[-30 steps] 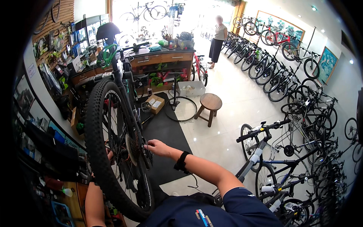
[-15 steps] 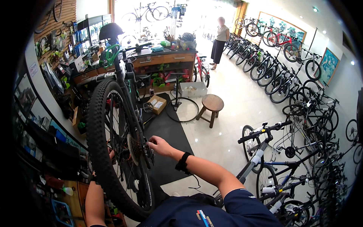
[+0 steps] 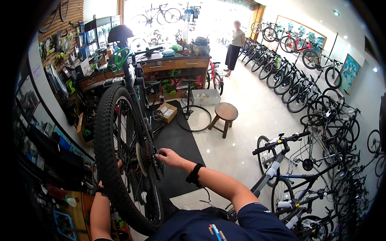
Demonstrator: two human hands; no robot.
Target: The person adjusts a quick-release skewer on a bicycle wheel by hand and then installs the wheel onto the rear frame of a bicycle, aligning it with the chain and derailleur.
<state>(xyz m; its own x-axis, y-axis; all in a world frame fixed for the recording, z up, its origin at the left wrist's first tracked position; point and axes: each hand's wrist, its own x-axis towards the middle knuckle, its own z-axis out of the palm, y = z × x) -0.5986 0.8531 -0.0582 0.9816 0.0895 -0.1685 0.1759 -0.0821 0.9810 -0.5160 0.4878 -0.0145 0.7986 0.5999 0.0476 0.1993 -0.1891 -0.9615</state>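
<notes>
A mountain bike stands raised in front of me, its rear wheel with a knobby black tyre (image 3: 105, 136) nearest. My right hand (image 3: 170, 157) is at the wheel's right side, fingers pinched together by the axle end, beside the cassette (image 3: 142, 159) and just above the rear derailleur (image 3: 159, 172). What lies between those fingertips is too small to make out. Behind the tyre and spokes, my left hand (image 3: 119, 164) is at the wheel's left side, close to the hub; its fingers are mostly hidden. Farther up are the black saddle (image 3: 120, 34) and a coiled green cable lock (image 3: 120, 60).
A wooden workbench (image 3: 177, 64) stands ahead, with a cardboard box (image 3: 168, 111), a loose wheel rim (image 3: 209, 120) and a round stool (image 3: 226, 111) on the floor before it. Bicycles (image 3: 281, 80) line the right. A person (image 3: 234, 48) stands far back.
The view has shifted slightly. Both hands stay on either side of the wheel hub, the right fingers still pinched by the axle.
</notes>
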